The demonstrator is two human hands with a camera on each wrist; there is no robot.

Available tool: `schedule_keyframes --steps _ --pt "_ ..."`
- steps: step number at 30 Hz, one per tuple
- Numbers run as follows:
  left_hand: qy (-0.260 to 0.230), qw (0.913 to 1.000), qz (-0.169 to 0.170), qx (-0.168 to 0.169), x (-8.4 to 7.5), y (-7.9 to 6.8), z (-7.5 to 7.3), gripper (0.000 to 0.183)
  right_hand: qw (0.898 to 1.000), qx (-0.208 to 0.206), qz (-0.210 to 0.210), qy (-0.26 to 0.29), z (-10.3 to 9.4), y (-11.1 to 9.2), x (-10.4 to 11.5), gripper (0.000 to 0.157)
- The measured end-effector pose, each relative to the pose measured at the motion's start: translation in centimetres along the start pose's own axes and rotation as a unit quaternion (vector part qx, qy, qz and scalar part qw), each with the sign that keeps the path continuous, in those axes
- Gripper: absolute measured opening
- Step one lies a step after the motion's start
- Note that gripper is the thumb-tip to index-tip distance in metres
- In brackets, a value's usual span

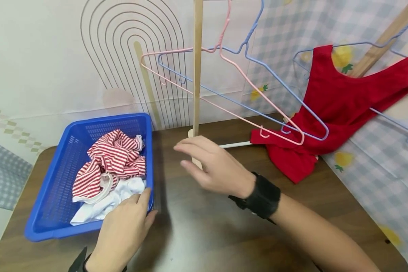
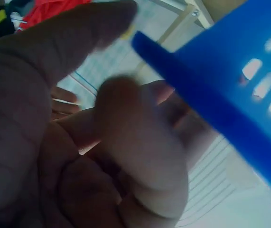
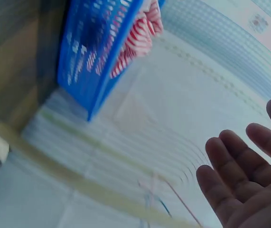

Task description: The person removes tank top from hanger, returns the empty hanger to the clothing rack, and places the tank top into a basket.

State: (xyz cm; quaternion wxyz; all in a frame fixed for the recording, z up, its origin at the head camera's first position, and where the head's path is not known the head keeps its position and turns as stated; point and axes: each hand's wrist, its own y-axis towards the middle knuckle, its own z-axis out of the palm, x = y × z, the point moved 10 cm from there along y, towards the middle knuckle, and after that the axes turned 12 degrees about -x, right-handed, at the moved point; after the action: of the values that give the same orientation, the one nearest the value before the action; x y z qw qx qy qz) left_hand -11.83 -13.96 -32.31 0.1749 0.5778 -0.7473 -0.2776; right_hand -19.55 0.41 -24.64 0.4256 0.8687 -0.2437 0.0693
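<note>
Basket (image 1: 150, 151), blue plastic, sits on the left side of the desk (image 1: 204, 226). Inside: red-striped garment (image 1: 112, 158), with white cloth (image 1: 122, 194) at its near side. Left grip (image 1: 127, 217) is at the basket's near right corner, thumb outside, fingers over the rim; can't tell if it's actually pinching. Right grip (image 1: 212, 166) holds nothing, fingers spread loosely in the air, near the wooden post (image 1: 197, 75); black strap (image 1: 263, 196) on that wrist. Pink hanger (image 1: 239, 70) and blue hanger (image 1: 275, 75) hang side by side, bare. Farther right, red garment (image 1: 340, 102) hangs on another blue hanger (image 1: 350, 44). Patterned backdrop (image 1: 37, 75) behind.
</note>
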Motion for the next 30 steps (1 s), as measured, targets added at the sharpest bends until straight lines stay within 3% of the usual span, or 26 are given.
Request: schedule_keyframes --steps 8,11,15,18,19,22,25,27,30 --pt "-0.023 0.9992 -0.031 0.010 0.9 -1.1 0.3 0.040 0.991 -0.126 -0.026 0.021 -10.0 -1.9 1.0 0.030" --pt "-0.025 0.9987 -0.041 0.017 1.2 -1.3 0.3 0.037 0.979 -0.202 -0.026 0.008 -14.9 -2.0 0.8 0.038" --pt "-0.023 0.9988 -0.039 0.016 1.2 -1.4 0.3 0.034 0.955 -0.292 0.009 -0.054 -22.1 -1.7 -1.3 0.033" --pt "-0.023 0.9991 -0.035 0.011 1.2 -1.4 0.3 0.034 0.928 -0.312 0.096 -0.178 -26.7 -1.4 -4.8 0.034" --pt "-0.023 0.9991 -0.034 0.009 1.2 -1.4 0.3 0.033 0.913 -0.308 0.142 -0.229 -28.1 -1.3 -6.4 0.037" --pt "-0.025 0.9992 -0.031 0.004 1.2 -1.4 0.3 0.032 0.851 -0.260 0.276 -0.362 -31.4 -1.3 -11.0 0.048" --pt "-0.026 0.9993 -0.027 -0.003 1.1 -1.3 0.3 0.032 0.808 -0.213 0.363 -0.413 -33.9 -1.5 -14.7 0.053" --pt "-0.025 0.9994 -0.024 -0.007 1.0 -1.2 0.4 0.032 0.796 -0.198 0.384 -0.424 -35.0 -1.5 -16.3 0.055" --pt "-0.025 0.9994 -0.020 -0.011 0.8 -1.1 0.4 0.032 0.788 -0.175 0.408 -0.427 -35.9 -1.6 -18.0 0.057"
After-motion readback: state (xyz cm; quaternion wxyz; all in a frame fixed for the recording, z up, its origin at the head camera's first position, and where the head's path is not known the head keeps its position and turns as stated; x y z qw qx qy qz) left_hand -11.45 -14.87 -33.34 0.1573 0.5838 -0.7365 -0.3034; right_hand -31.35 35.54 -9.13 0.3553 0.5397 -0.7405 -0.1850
